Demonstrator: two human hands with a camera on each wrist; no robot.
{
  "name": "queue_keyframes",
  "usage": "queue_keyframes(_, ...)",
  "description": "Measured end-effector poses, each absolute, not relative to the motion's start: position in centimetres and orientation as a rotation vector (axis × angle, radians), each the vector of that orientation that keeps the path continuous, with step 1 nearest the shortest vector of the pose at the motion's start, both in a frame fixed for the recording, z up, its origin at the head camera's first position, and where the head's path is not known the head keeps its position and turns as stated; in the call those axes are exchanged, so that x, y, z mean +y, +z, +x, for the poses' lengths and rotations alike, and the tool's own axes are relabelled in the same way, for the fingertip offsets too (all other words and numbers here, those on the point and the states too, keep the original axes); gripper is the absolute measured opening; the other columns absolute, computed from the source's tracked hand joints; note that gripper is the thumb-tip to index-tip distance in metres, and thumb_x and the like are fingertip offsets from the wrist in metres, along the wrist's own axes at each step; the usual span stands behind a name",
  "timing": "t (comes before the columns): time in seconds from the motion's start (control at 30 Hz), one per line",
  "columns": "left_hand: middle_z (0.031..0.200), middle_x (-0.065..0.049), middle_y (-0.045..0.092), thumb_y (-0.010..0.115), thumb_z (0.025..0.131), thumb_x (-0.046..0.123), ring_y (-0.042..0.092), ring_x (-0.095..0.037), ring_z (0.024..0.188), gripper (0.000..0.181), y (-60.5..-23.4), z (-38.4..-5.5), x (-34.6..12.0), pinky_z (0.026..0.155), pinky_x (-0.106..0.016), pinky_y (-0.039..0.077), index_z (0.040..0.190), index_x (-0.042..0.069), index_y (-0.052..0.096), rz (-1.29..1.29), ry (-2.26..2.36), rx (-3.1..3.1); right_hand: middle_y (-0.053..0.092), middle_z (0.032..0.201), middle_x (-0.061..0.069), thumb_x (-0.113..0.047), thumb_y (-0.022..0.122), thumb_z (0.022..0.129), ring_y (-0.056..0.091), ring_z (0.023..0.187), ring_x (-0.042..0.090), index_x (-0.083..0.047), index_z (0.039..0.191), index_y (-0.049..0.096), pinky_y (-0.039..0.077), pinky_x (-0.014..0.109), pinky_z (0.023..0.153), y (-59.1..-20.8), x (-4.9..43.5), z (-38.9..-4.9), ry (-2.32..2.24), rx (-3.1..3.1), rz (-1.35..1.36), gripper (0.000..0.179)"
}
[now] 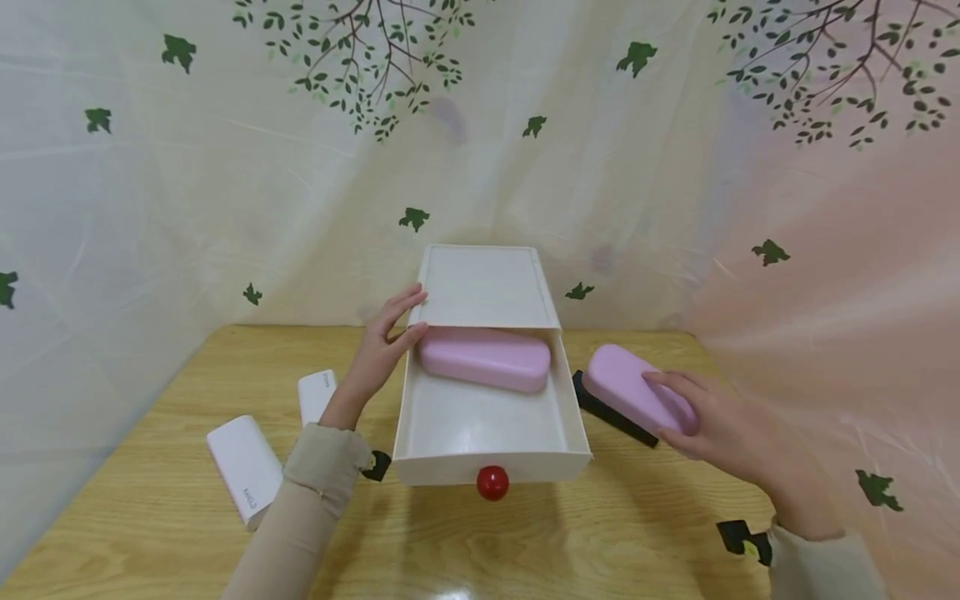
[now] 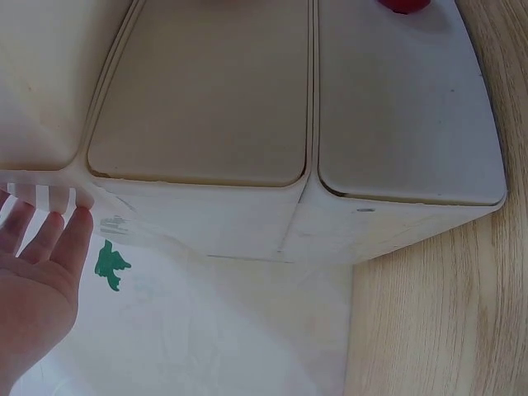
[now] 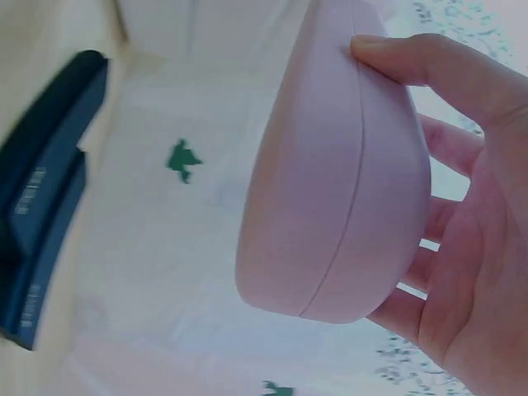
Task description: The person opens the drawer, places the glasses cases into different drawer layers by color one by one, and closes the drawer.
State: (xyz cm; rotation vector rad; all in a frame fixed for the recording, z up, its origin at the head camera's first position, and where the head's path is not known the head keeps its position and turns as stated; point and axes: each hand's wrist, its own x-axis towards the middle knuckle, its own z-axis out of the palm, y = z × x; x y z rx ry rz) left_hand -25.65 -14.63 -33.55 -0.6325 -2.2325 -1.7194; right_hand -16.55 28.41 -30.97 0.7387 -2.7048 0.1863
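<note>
My right hand [image 1: 738,433] grips a pink eyeglass case [image 1: 626,383] to the right of a white drawer cabinet [image 1: 486,287]. In the right wrist view, the thumb presses one side of this case [image 3: 330,190] and the fingers wrap the other. The cabinet's top drawer [image 1: 480,429] is pulled out, its red knob [image 1: 492,483] facing me. A second pink case [image 1: 486,360] lies crosswise at the back of that drawer. Against the cabinet's upper left edge rests my left hand [image 1: 375,354], fingers extended; the left wrist view shows its fingertips [image 2: 81,219] along the side.
Two white power banks [image 1: 246,471] [image 1: 315,396] lie on the wooden table [image 1: 172,392] at the left. Black boxes [image 1: 615,421] sit right of the cabinet, under the held case; the right wrist view shows two black boxes [image 3: 49,190]. A leaf-printed curtain [image 1: 480,167] hangs behind.
</note>
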Motion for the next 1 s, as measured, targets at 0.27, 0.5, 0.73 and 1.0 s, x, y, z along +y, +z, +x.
queue_keyframes(0.27, 0.157, -0.006, 0.034, 0.057, 0.097, 0.010, 0.027, -0.025, 0.147, 0.047, -33.5, -25.5, -14.7, 0.110, -0.054, 0.038, 0.143, 0.007, 0.047, -0.626, -1.736, -2.208, 0.066, 0.120, 0.012, -0.028, 0.083, 0.064, 0.058, 0.066, 0.019, -0.017, 0.127, 0.060, 0.042, 0.029, 0.046, -27.6, 27.1, -16.1, 0.099, -2.402, 0.799, 0.068)
queue_keyframes(0.5, 0.157, -0.005, 0.034, 0.057, 0.097, 0.011, 0.027, -0.023, 0.147, 0.047, -33.5, -25.5, -14.6, 0.110, -0.053, 0.038, 0.143, 0.008, 0.047, -0.632, -1.731, -2.216, 0.062, 0.127, 0.011, -0.025, 0.083, 0.069, 0.064, 0.088, 0.026, -0.018, 0.132, 0.058, 0.054, 0.042, 0.068, -25.1, 24.8, -15.5, 0.204, -2.374, 0.880, 0.068)
queue_keyframes(0.73, 0.157, -0.005, 0.034, 0.057, 0.097, 0.010, 0.027, -0.023, 0.147, 0.047, -33.7, -25.7, -14.6, 0.111, -0.054, 0.038, 0.143, 0.008, 0.047, -0.637, -1.722, -2.211, 0.061, 0.127, 0.011, -0.024, 0.081, 0.073, 0.061, 0.105, 0.031, -0.016, 0.132, 0.057, 0.054, 0.048, 0.083, -24.5, 21.6, -15.5, 0.257, -2.365, 1.023, 0.064)
queue_keyframes(1.0, 0.156, -0.006, 0.036, 0.058, 0.096, 0.010, 0.029, -0.024, 0.146, 0.047, -33.7, -25.7, -14.6, 0.110, -0.054, 0.039, 0.142, 0.007, 0.049, -0.631, -1.725, -2.200, 0.065, 0.127, 0.009, -0.037, 0.080, 0.074, 0.067, 0.105, 0.029, -0.021, 0.130, 0.060, 0.060, 0.042, 0.071, -24.4, 17.3, -16.0, 0.142, -2.313, 1.125, 0.062)
